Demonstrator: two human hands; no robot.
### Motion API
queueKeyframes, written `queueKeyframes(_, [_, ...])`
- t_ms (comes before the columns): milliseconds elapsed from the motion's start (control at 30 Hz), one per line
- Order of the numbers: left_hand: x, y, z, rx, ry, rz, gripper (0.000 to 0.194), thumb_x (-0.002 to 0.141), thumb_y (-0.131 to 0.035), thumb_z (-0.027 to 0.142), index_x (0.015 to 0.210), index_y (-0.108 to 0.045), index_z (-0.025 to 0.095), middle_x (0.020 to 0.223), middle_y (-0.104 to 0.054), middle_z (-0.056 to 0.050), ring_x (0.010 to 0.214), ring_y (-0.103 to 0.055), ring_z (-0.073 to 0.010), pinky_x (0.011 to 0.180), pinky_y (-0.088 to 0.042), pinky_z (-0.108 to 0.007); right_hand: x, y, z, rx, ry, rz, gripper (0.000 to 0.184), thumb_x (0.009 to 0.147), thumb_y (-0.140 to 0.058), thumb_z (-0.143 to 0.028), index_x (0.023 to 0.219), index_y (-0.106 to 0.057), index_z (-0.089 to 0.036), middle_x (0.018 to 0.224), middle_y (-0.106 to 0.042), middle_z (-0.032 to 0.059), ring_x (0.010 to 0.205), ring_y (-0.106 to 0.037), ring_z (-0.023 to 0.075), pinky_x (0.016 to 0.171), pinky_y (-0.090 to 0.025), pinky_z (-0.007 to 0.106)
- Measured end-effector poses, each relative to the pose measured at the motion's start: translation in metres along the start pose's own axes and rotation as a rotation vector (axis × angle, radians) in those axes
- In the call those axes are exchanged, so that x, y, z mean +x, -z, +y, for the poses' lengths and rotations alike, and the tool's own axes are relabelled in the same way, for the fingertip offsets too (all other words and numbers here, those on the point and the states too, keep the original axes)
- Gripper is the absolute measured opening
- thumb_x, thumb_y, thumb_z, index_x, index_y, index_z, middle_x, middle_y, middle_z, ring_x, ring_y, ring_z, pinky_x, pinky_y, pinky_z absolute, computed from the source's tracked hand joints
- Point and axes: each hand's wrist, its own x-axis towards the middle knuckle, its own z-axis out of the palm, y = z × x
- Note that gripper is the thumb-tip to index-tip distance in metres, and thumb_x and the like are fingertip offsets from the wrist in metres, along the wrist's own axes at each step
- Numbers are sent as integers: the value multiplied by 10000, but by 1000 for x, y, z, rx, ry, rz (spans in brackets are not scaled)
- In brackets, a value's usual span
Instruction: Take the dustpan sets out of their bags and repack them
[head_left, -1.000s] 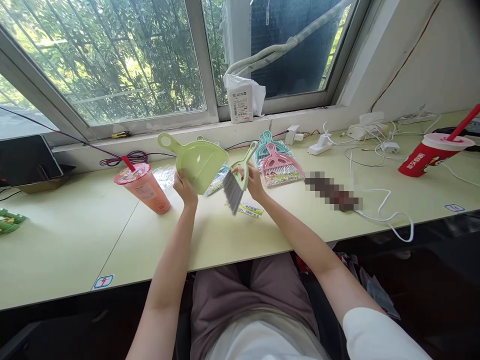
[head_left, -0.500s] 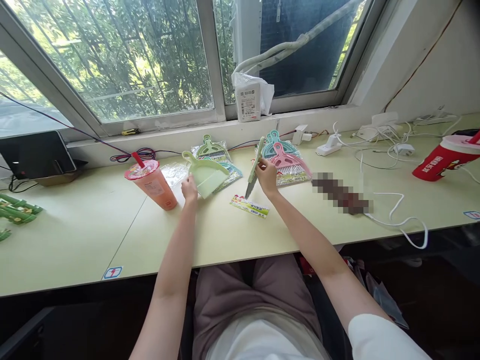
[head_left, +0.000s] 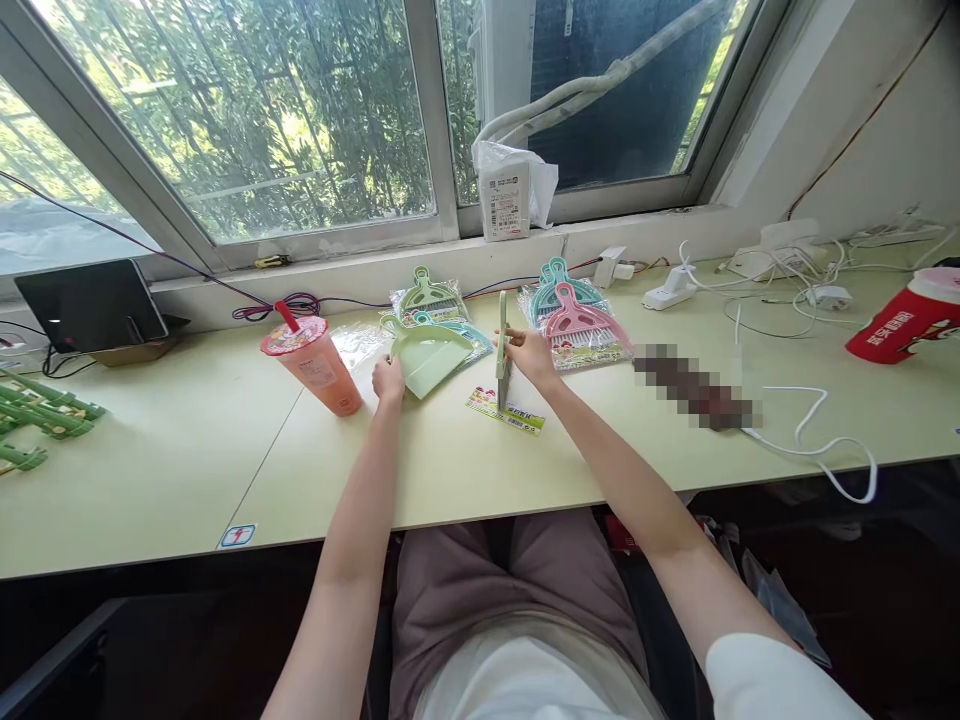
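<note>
My left hand [head_left: 388, 379] is closed on the left edge of a light green dustpan [head_left: 431, 355], which is tilted with its wide lip toward the right. In my right hand [head_left: 531, 358] is a small green hand brush [head_left: 502, 345], held upright and seen edge-on, its grey bristles pointing down. The bristle tips are over a printed paper label [head_left: 507, 411] lying on the table; whether they touch it I cannot tell. Behind the dustpan lies a wrapped green brush-and-dustpan set [head_left: 427, 290]. Beyond my right hand are wrapped sets in pink [head_left: 583, 318] and teal [head_left: 556, 283].
A tall orange drink cup [head_left: 319, 370] with a red straw stands left of the dustpan. A tablet [head_left: 90, 300] and green bamboo-like pieces [head_left: 52, 410] are farther left. At right are a white cable [head_left: 825, 450], a power strip [head_left: 670, 288] and a red cup [head_left: 904, 315].
The brush in my right hand has turned from slanted to nearly upright. My left hand still holds the dustpan, and the whole view has shifted slightly.
</note>
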Motion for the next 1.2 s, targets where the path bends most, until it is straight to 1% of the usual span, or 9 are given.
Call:
queueKeyframes(100, [0, -1, 0, -24, -2, -9, 122, 869, -430, 257, 791, -519, 230, 965, -673, -95, 968, -615, -280, 811, -434, -360, 2, 0, 0, 115, -46, -40, 429, 742, -732, -442, 1043, -751, -137, 559, -609, -6, 559, -539, 134, 567, -386, 260])
queueKeyframes(300, [0, -2, 1, -32, 8, -19, 158, 906, -416, 297, 902, -555, 223, 1074, -671, -120, 1059, -602, -296, 870, -437, -381, 4, -3, 1, 340, -87, -137, 408, 688, -769, -349, 1028, -746, -124, 583, -539, -36, 552, -430, 85, 562, -361, 245])
queueKeyframes(400, [0, -1, 1, -48, 10, -28, 182, 920, -415, 321, 957, -561, 220, 1107, -669, -124, 1073, -600, -294, 879, -437, -377, 4, -6, 4, 397, -100, -144, 446, 685, -774, -346, 1068, -733, -122, 625, -550, -29, 580, -425, 86, 594, -388, 254])
queueKeyframes(533, [1, -2, 0, -60, 11, -34, 215, 927, -412, 334, 1013, -566, 212, 1142, -665, -132, 1088, -595, -300, 892, -437, -381, 5, -10, 9, 445, -75, -148, 428, 711, -748, -345, 1082, -732, -132, 722, -616, 2, 651, -480, 105, 672, -448, 276])
queueKeyframes(700, [2, -4, -2, -54, 3, -45, 236, 932, -402, 351, 1038, -565, 216, 1161, -659, -132, 1096, -596, -301, 903, -438, -387, 9, -12, 16, 431, -18, -157, 349, 783, -635, -261, 1107, -727, -172, 893, -707, 43, 828, -590, 159, 833, -490, 336])
queueKeyframes(800, [2, -5, -2, -50, -7, -55, 244, 932, -399, 356, 1040, -569, 217, 1172, -658, -131, 1103, -595, -298, 910, -438, -387, 10, -13, 18, 379, 19, -222, 400, 781, -554, -166, 1149, -708, -173, 979, -718, 57, 861, -621, 169, 881, -488, 364])
queueKeyframes(900, [3, -6, -2, -48, -9, -60, 265, 933, -387, 358, 1058, -573, 217, 1191, -653, -132, 1125, -588, -298, 924, -434, -390, 8, -17, 20, 294, 82, -260, 459, 745, -523, -104, 1161, -697, -188, 1004, -718, 52, 866, -631, 167, 877, -487, 349])
queueKeyframes(1033, [3, -5, -2, -45, 5, -36, 303, 942, -354, 377, 1078, -577, 222, 1229, -639, -130, 1164, -573, -291, 952, -426, -393, 4, -20, 20, 223, 167, -250, 432, 759, -512, -117, 1145, -689, -202, 1021, -717, 52, 860, -632, 165, 842, -485, 325])
queueKeyframes(1200, [1, -4, -1, -49, 19, -40, 340, 946, -322, 408, 1074, -582, 230, 1233, -639, -126, 1176, -567, -291, 966, -424, -399, 4, -18, 21, 160, 184, -223, 406, 765, -483, -101, 1099, -696, -188, 995, -721, 49, 853, -639, 160, 838, -475, 312])
